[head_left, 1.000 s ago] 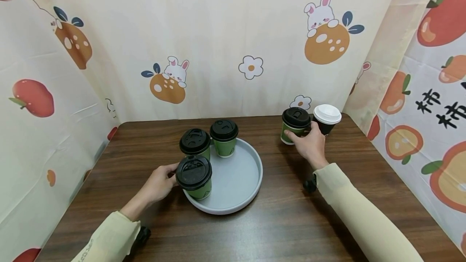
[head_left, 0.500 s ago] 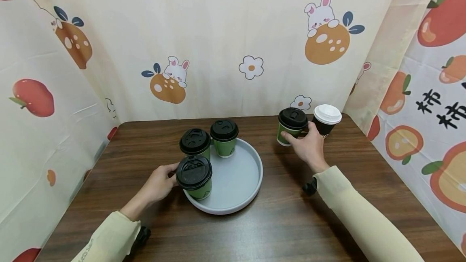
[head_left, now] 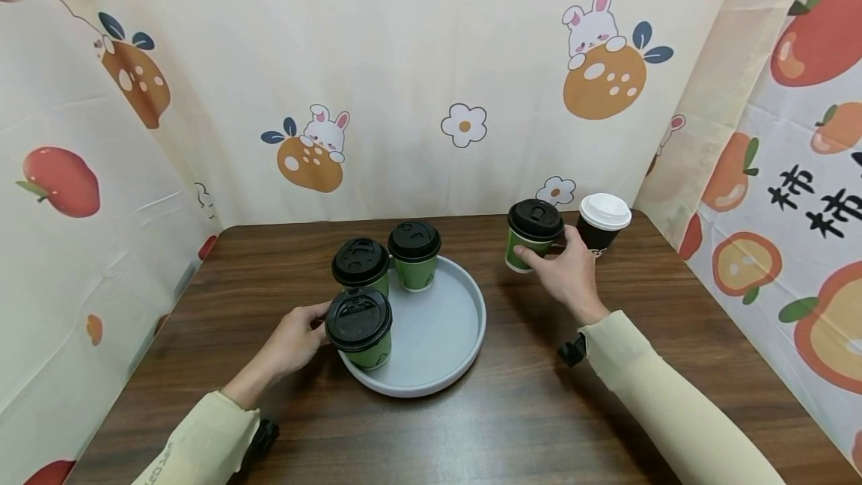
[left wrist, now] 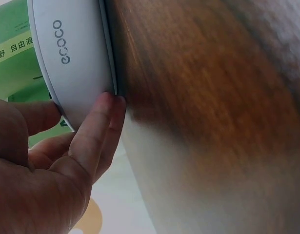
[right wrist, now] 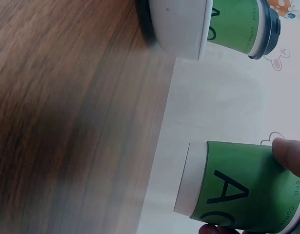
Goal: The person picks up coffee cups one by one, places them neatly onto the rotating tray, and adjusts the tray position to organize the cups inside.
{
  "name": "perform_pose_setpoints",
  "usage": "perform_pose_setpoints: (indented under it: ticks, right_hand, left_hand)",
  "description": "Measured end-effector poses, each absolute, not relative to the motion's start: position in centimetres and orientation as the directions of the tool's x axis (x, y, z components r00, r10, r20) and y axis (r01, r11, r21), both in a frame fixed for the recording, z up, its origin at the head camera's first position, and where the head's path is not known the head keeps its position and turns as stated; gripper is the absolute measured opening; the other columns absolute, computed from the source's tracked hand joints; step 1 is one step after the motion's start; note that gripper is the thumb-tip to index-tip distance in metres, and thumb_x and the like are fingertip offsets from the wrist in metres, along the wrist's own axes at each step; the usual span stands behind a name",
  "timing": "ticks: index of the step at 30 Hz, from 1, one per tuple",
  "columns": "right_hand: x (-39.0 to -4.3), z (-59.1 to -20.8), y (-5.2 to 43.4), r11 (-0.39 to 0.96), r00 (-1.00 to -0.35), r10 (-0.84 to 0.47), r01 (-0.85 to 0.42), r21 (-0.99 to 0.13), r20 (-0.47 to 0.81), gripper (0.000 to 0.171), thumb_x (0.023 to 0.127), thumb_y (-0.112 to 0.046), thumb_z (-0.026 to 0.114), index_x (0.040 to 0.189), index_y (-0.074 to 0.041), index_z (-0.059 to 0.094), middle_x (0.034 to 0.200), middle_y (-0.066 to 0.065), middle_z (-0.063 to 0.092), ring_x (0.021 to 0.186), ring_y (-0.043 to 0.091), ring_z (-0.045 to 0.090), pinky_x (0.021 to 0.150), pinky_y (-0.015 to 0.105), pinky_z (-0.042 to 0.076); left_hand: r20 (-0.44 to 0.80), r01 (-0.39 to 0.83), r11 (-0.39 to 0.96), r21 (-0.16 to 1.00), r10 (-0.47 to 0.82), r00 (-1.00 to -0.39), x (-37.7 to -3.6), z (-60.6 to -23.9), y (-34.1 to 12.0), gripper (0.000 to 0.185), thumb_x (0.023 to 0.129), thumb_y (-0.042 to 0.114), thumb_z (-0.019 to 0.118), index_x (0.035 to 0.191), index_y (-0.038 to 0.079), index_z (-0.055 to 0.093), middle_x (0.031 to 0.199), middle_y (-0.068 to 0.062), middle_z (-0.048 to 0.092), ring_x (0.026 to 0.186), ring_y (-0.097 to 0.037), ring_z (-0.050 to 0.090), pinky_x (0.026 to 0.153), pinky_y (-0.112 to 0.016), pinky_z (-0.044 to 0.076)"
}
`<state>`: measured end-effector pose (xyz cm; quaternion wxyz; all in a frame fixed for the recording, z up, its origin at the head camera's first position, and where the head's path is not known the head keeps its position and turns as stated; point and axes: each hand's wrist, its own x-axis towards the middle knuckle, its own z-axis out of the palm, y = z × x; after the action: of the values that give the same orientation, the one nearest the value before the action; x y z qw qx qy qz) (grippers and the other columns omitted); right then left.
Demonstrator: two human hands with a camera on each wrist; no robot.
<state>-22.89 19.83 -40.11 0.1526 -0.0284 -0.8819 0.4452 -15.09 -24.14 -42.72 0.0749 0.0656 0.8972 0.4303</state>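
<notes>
At the right, my right hand (head_left: pixel 571 272) grips a green paper cup (right wrist: pixel 247 185) with a black lid (head_left: pixel 535 219), thumb and fingers on opposite sides; it hangs upright above the table. My left hand (head_left: pixel 296 339) holds the left side of the round pale grey tray (head_left: pixel 441 350). In the left wrist view, two fingers (left wrist: pixel 93 131) lie along the tray's outer wall down to its base, with another digit at the rim. Beside this hand, a green lidded cup (head_left: pixel 360 328) stands at the tray's left edge. Two matching cups, one left (head_left: pixel 361 264) and one farther back (head_left: pixel 415 254), are behind it.
A black cup with a white lid (head_left: pixel 604 223) stands at the table's back right corner, just beyond my right hand. The brown wooden table (head_left: pixel 532 395) backs onto a printed curtain (head_left: pixel 404 58), and similar cloth hangs on both sides.
My right hand has carried the green cup a little left and toward me, away from the white-lidded cup. My left hand, the tray and the cups on it have stayed put.
</notes>
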Motion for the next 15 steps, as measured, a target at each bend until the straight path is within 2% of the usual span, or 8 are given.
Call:
perform_pose_setpoints:
  ticks: [15]
  right_hand:
    - [-21.89, -39.06, 18.92, 0.601, -0.956, 0.150, -0.114, -0.791, 0.252, 0.078, 0.083, -0.049, 0.084, 0.137, -0.003, 0.052, 0.127, 0.018, 0.063, 0.115, 0.035, 0.061, 0.092, 0.049, 0.049]
  left_hand:
    - [-0.074, 0.057, 0.614, 0.787, 0.185, -0.980, -15.11, -42.68, -24.12, 0.044, 0.105, 0.011, 0.059, 0.146, -0.002, 0.054, 0.123, -0.017, 0.069, 0.103, -0.021, 0.067, 0.079, -0.029, 0.055]
